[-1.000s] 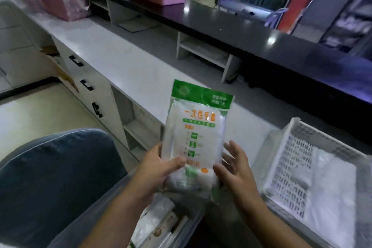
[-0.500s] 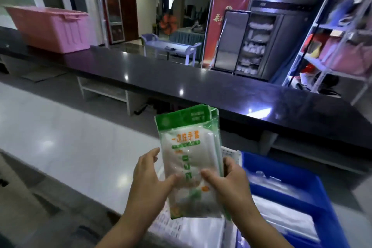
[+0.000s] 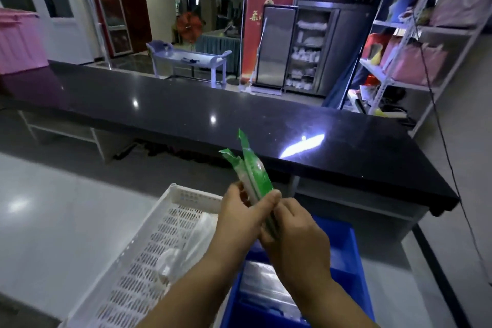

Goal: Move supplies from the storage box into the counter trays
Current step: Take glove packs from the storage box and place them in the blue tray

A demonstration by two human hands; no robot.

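Packet, green-topped, held edge-on at frame centre, left hand and right hand both pinching its lower end, above white tray at 8 o'clock and blue tray at 5 o'clock.

1 head-worn view, facing forward and down, close over the hands, dark counter beyond
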